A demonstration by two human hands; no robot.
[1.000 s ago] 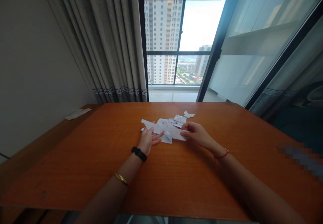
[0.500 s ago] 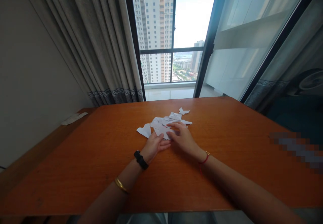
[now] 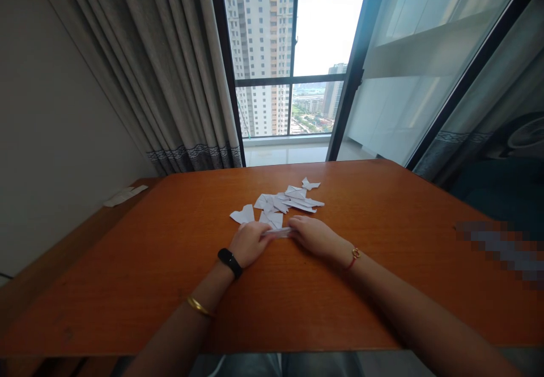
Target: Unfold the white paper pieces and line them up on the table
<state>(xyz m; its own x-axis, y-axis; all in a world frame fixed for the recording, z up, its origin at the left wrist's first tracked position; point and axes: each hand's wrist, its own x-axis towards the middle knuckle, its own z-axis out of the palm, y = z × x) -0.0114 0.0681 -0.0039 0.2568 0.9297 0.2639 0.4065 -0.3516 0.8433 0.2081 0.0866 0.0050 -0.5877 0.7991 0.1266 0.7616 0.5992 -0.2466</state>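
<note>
Between my two hands a narrow piece of white paper [image 3: 279,233] is seen nearly edge-on, just above the wooden table [image 3: 178,275]. My left hand [image 3: 250,241] pinches its left end, and my right hand [image 3: 312,234] is closed on its right end. Right behind it lies a folded white paper [image 3: 272,219], with another folded piece [image 3: 243,215] to its left. Farther back is a loose pile of folded white papers [image 3: 293,198], and one small piece [image 3: 310,184] lies apart behind the pile.
A pale strip [image 3: 125,196] lies at the far left on a ledge beside the table. Grey curtains [image 3: 182,82] and a window [image 3: 293,76] stand beyond the table. A blurred patch [image 3: 501,249] covers something at the right.
Both hands have turned over the paper and closed on its ends; it was facing up flat and now shows edge-on. My fingers have uncovered the papers behind it.
</note>
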